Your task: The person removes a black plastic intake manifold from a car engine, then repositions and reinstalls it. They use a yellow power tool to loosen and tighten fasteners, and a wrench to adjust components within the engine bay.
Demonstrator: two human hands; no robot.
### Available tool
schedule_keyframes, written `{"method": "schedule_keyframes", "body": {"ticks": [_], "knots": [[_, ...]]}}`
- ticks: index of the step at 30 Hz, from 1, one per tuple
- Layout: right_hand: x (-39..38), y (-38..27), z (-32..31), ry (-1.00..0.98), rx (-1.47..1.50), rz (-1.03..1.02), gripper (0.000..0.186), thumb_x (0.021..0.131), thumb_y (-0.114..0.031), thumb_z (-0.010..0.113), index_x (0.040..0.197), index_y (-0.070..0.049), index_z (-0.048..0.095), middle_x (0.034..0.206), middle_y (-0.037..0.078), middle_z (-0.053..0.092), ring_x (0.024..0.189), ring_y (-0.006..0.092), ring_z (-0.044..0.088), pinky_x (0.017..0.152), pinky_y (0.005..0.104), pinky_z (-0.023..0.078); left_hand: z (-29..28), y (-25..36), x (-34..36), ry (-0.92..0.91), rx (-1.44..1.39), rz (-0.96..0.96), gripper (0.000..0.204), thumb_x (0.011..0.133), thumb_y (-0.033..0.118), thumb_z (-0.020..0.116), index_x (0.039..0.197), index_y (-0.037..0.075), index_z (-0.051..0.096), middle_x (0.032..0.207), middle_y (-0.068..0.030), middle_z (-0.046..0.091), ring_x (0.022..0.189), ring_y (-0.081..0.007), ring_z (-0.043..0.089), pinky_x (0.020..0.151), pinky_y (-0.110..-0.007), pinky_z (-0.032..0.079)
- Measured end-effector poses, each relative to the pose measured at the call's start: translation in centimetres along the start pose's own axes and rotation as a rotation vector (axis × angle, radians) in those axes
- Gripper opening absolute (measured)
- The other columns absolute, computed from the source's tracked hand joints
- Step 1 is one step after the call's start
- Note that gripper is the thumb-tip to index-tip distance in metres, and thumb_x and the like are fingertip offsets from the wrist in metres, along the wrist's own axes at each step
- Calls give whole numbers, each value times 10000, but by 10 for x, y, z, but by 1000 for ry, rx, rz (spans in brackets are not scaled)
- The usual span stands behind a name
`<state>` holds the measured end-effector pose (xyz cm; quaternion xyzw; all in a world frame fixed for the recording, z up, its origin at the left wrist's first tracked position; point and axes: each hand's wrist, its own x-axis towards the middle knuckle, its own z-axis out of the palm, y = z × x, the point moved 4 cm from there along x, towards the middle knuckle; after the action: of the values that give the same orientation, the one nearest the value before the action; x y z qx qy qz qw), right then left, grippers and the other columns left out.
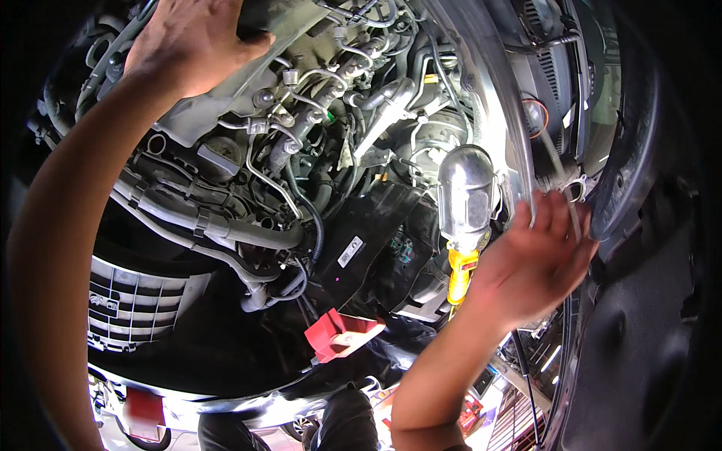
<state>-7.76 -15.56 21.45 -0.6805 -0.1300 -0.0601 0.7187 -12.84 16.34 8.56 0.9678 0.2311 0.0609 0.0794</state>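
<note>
My left hand is at the upper left, over a grey engine cover panel. Its thumb sticks out to the side; the other fingertips are cut off by the top edge. On the right, my right hand is slightly blurred, its fingers spread beside the edge of the engine bay. A thin pale rod runs down to those fingers; whether they touch it I cannot tell. Left of this hand, a caged work lamp with a yellow handle stands upright, brightly lit around.
Metal fuel lines and injectors crowd the engine's middle. A thick hose crosses the left side. Near the front edge lies a red box-like piece. A black panel borders the right. My legs show at the bottom.
</note>
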Motion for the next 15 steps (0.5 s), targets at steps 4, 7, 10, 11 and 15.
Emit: {"method": "schedule_keyframes", "body": {"ticks": [4, 7, 10, 11, 15], "knots": [[83, 37, -36, 30, 215, 331, 435, 1108, -350, 390, 1231, 32, 557, 1257, 219, 623, 1202, 328, 587, 1061, 465, 455, -2, 2, -2, 17, 1, -1, 787, 791, 482, 767, 1351, 14, 472, 1342, -212, 504, 1341, -374, 453, 1168, -468, 326], [91, 41, -38, -34, 412, 466, 577, 987, -392, 631, 1380, 6, 486, 1343, 219, 614, 1213, 367, 610, 1047, 398, 519, 6, 1, 1, -34, 32, -42, 820, 792, 480, 766, 1392, 18, 452, 1404, -227, 479, 1392, -391, 417, 1217, -480, 276], [65, 27, -30, 221, 384, 333, 589, 1050, -321, 475, 1437, 116, 397, 1416, 274, 535, 1281, 376, 563, 1102, 454, 480, 9, 3, 1, 24, 148, -76, 844, 794, 473, 766, 1423, 20, 434, 1451, -240, 452, 1435, -398, 383, 1248, -488, 235], [46, 25, -23, 305, 347, 256, 548, 1112, -274, 337, 1419, 179, 372, 1429, 301, 501, 1313, 371, 535, 1125, 498, 454, 9, 4, 0, 28, 124, -72, 849, 795, 470, 767, 1432, 20, 429, 1464, -243, 443, 1446, -400, 372, 1255, -489, 222], [-19, 51, 44, -259, -652, -58, 282, 1022, -157, 543, 1203, 55, 583, 1137, 209, 674, 1077, 325, 663, 978, 449, 527, 3, 7, -4, 9, 38, -32, 852, 790, 445, 779, 1434, 13, 426, 1455, -237, 448, 1429, -395, 388, 1248, -493, 235]]}}
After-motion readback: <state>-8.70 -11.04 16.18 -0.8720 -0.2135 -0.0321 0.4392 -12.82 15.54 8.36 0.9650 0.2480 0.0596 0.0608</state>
